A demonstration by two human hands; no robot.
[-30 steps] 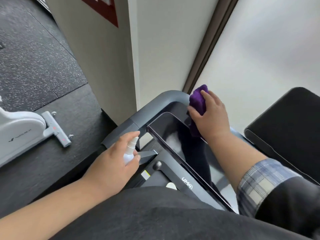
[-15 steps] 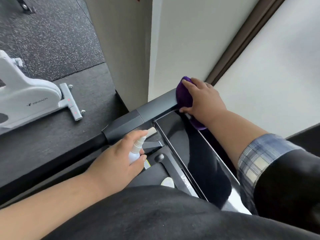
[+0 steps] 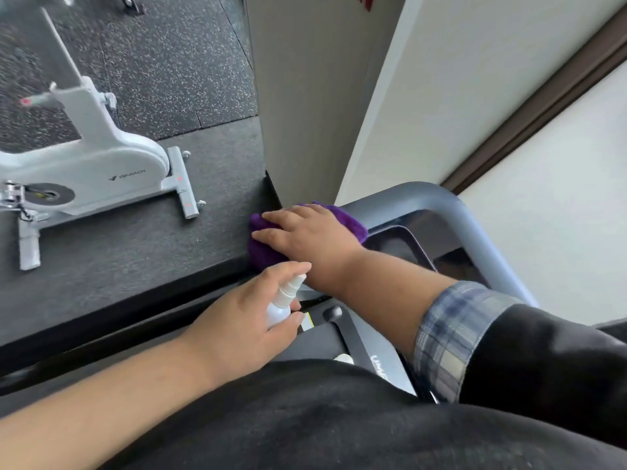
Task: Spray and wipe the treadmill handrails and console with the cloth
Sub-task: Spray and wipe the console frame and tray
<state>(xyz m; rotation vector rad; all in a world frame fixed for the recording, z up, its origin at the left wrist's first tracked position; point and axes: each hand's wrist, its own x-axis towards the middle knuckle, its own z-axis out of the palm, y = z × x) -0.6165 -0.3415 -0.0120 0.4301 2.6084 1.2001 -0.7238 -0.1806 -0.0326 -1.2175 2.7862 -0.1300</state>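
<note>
A purple cloth (image 3: 263, 242) lies over the left end of the treadmill's grey handrail (image 3: 451, 215). My right hand (image 3: 308, 235) presses flat on the cloth with its fingers stretched out to the left. Just below it, my left hand (image 3: 244, 320) grips a small white spray bottle (image 3: 283, 301), index finger on top of the nozzle. The glossy black console screen (image 3: 424, 252) sits inside the curve of the handrail, partly hidden by my right forearm.
A white exercise bike (image 3: 91, 167) stands on the dark speckled rubber floor at the left. A beige wall corner (image 3: 305, 96) rises right behind the handrail. A black knob (image 3: 332, 313) sits on the console panel near the bottle.
My right hand has slid the cloth leftward along the handrail, from its top corner to its left end. The left hand with the bottle stays near the console. The view has swung left.
</note>
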